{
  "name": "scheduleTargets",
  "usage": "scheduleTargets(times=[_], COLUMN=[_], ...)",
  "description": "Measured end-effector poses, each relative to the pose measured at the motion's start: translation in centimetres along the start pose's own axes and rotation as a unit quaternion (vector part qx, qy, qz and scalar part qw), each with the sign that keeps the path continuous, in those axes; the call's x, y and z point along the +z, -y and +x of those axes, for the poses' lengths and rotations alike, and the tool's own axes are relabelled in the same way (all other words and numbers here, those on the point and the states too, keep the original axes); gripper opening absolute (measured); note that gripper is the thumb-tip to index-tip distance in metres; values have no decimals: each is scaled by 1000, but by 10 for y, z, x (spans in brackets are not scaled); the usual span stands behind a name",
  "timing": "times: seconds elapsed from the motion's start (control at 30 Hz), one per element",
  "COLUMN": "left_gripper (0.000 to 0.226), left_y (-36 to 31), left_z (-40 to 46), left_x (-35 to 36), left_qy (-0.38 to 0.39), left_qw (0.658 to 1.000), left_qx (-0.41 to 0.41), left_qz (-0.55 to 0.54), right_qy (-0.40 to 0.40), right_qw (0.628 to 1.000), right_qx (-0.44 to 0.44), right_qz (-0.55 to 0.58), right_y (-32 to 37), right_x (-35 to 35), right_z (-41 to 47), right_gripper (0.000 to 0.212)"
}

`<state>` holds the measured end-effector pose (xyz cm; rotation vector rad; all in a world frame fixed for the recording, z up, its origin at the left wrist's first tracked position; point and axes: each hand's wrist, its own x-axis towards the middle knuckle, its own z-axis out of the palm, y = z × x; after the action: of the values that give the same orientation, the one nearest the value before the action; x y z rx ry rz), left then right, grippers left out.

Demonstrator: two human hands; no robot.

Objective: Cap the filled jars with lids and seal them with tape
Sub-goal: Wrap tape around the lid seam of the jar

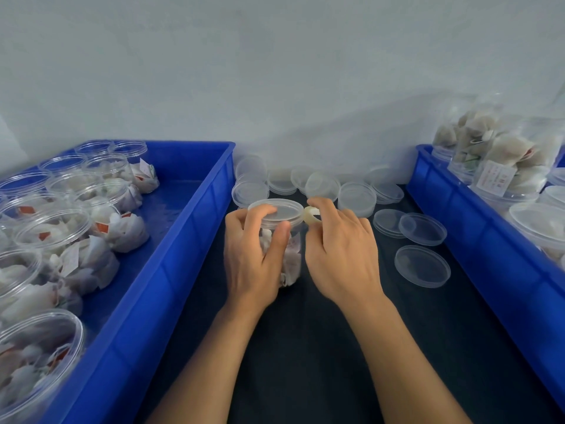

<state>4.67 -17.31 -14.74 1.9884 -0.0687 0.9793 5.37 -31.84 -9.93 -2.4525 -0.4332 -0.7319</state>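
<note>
Left hand (pixel 255 255) wraps the jar (pixel 286 249), thumb on its side, fingers curled over the lid (pixel 276 212); the jar stands on the dark mat (pixel 305 347) between two blue bins; right hand (pixel 342 255), just right of the jar, pinches a small tape roll (pixel 312 215) beside the lid's rim; loose lids (pixel 422 266) lie right of and behind the jar; left bin (pixel 171 270) holds open filled jars.
</note>
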Motion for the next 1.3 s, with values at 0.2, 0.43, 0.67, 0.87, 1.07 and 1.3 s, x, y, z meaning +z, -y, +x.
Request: scheduleTargets(times=[0.2,0.43,0.67,0.87,1.07,1.3], left_gripper=[37,31,27,55,88,90], left_y=[5,9,10,7,7,10], left_z=[2,4,5,0,-3,0], left_x=[-3,-5,-5,-3,2,7], left_qy=[14,33,46,49,66,49], left_qw=[1000,999,997,991,985,982], left_qx=[14,22,23,-40,-85,-97], left_qz=[-20,-31,-58,-122,-136,-157], right_qy=[8,13,35,34,36,82], right_qw=[1000,999,998,998,998,995], right_qx=[-6,-28,-13,-4,2,0], right_qz=[29,32,57,53,43,62], right_y=[-3,-5,-8,-12,-13,-14], right_x=[-3,-8,-10,-11,-8,-7], right_z=[1,1,2,1,0,1], right_gripper=[43,39,34,29,28,22])
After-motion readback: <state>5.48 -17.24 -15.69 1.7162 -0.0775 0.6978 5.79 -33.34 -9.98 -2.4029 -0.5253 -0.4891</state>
